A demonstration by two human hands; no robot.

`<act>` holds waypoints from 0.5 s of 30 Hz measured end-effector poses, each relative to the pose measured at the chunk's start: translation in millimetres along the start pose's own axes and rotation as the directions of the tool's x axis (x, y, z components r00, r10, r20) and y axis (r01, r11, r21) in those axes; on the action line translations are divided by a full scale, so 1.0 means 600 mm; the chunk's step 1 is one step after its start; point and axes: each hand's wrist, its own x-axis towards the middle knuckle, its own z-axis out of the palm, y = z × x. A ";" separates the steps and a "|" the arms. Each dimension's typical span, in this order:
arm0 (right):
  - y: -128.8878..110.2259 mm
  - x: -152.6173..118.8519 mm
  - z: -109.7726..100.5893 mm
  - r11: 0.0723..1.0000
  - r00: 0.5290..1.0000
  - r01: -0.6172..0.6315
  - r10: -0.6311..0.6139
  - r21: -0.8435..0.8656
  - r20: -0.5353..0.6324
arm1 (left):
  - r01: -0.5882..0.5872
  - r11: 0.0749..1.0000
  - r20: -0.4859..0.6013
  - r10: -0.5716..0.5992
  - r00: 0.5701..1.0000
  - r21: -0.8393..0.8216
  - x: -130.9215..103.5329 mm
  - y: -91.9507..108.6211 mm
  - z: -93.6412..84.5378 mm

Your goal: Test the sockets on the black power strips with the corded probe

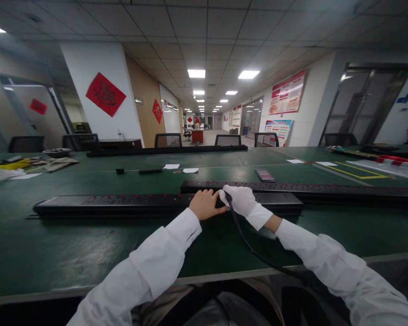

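A long black power strip (115,206) with a row of sockets and small red parts lies across the green table. My left hand (206,204), bare, grips its body, fingers over the top and thumb along the front side. Right beside it, my right hand (240,200) wears a white glove and is closed around the black plug end (228,197) of a cable, at the strip's top face. From there the black cable (246,244) hangs down over the table's front edge. Whether the plug sits in a socket is hidden by my fingers.
Just behind lies a second long black power strip (343,192), running to the right. Farther back are a phone-like object (265,175), white paper slips (191,170), a black bar (150,171) and another long black strip (170,151). Chairs (168,140) stand along the far side.
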 end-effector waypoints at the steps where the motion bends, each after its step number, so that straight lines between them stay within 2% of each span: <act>1: 0.001 -0.001 0.000 1.000 1.000 0.000 0.000 0.007 0.000 | 0.002 1.000 0.006 -0.002 1.000 -0.004 0.000 0.000 0.000; 15: 0.005 -0.003 -0.007 0.999 0.998 -0.016 0.013 0.044 0.067 | 0.005 0.999 0.054 -0.003 0.999 -0.036 0.002 -0.001 -0.003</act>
